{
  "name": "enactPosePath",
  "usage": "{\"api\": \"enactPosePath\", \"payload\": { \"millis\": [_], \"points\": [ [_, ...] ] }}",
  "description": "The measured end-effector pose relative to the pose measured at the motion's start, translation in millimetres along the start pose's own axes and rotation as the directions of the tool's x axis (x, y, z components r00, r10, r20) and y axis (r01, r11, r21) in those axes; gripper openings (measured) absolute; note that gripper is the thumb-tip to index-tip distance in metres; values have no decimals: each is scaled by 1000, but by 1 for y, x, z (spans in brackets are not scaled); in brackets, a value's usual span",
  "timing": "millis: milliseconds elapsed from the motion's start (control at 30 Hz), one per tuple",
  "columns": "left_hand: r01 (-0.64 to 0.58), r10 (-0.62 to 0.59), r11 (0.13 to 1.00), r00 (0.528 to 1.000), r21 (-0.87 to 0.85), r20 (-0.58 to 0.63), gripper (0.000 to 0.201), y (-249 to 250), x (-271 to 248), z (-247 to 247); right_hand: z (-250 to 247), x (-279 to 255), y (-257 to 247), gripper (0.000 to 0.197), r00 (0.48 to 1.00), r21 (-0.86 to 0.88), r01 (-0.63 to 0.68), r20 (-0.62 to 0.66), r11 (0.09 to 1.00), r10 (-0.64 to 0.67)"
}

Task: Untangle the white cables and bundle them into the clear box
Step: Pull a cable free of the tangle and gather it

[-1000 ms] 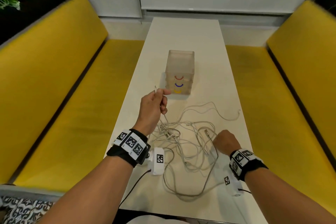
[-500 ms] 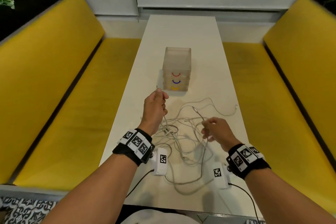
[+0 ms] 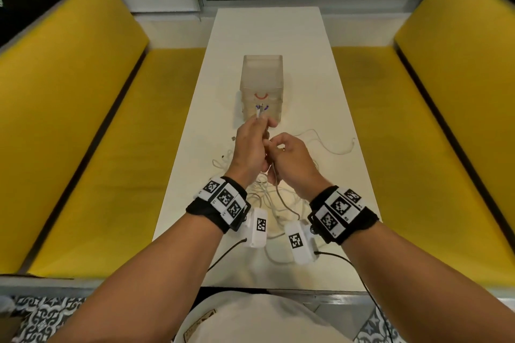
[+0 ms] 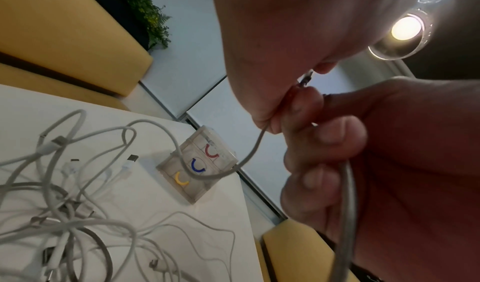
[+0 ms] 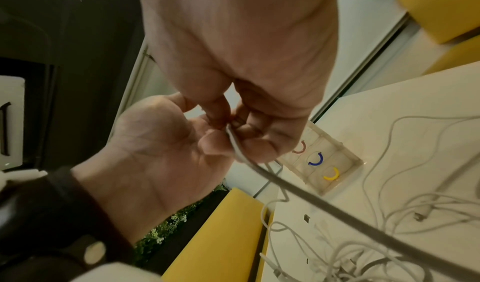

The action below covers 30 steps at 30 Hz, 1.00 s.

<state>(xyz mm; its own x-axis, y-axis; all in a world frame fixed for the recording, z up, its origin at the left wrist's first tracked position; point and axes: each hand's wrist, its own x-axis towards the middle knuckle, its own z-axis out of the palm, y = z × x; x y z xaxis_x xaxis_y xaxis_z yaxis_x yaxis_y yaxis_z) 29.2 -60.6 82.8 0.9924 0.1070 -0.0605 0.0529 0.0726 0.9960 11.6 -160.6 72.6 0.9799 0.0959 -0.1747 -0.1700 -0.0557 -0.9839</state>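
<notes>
A tangle of white cables lies on the white table below my hands; it also shows in the wrist views. My left hand grips one white cable, and its plug sticks up above the fist. My right hand is close beside the left and pinches the same strand, which hangs down to the pile. The clear box stands upright just beyond my hands, with red, blue and yellow arcs on its front.
Yellow benches run along both sides of the narrow table. One loose cable end trails toward the table's right edge, and a small plug lies left of my hands.
My right hand has risen from the pile and moved left to meet the left hand, with a strand in it. The left hand has shifted right, in front of the box.
</notes>
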Motion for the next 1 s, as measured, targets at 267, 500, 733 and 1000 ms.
{"api": "enactPosePath", "payload": {
  "millis": [267,500,733,1000],
  "points": [
    [11,-39,962,994,-272,-98,39,12,16,-17,-19,-19,43,48,990,-178,34,139,983,-9],
    [-81,-59,905,949,-418,-310,39,53,46,-75,-92,-41,102,46,994,-275,-94,26,957,105],
    [-111,97,986,988,-126,-118,38,57,29,-54,-89,-32,58,28,990,-26,-75,114,997,77],
    [-317,117,859,886,402,448,40,41,10,-25,-45,-4,-33,30,972,86,114,195,990,-129]
  ]
}}
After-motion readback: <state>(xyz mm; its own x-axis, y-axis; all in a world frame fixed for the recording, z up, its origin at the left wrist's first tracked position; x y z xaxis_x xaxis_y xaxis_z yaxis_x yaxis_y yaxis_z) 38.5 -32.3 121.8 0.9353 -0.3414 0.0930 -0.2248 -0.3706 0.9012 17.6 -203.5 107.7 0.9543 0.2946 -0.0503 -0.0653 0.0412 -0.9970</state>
